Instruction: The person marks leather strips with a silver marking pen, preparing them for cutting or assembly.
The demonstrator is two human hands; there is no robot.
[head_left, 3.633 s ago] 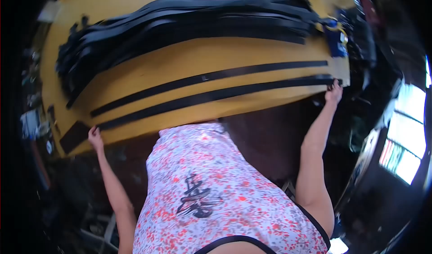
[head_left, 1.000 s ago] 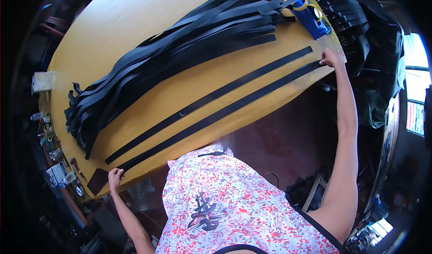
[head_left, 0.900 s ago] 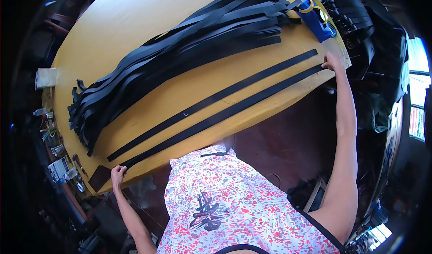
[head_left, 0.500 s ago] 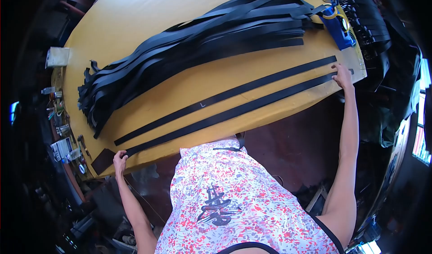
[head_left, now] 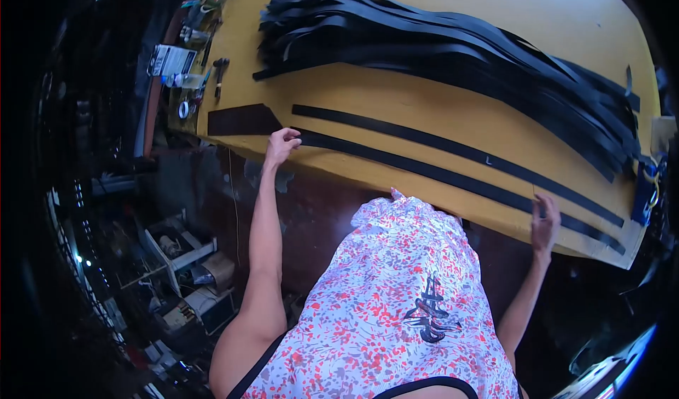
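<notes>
Two long, narrow black strips lie roughly parallel along the front of the yellow table. My left hand is at the left end of the near strip, its thumb and fingertips closed on that end. Over the near strip's right part, by the table edge, my right hand is open, fingers raised and apart, with nothing in it. Behind the near strip is the far strip, which bears a small pale L-shaped mark. A dark brown, flat piece lies just left of my left hand.
A large bundle of black strips stretches across the yellow table. A dark-handled tool, bottles and a printed box line the left side. A blue holder with yellow-handled scissors hangs at the right corner.
My view has turned to the left. My right hand has left the near strip's right end and come back leftward along it. My left hand stays at the left end.
</notes>
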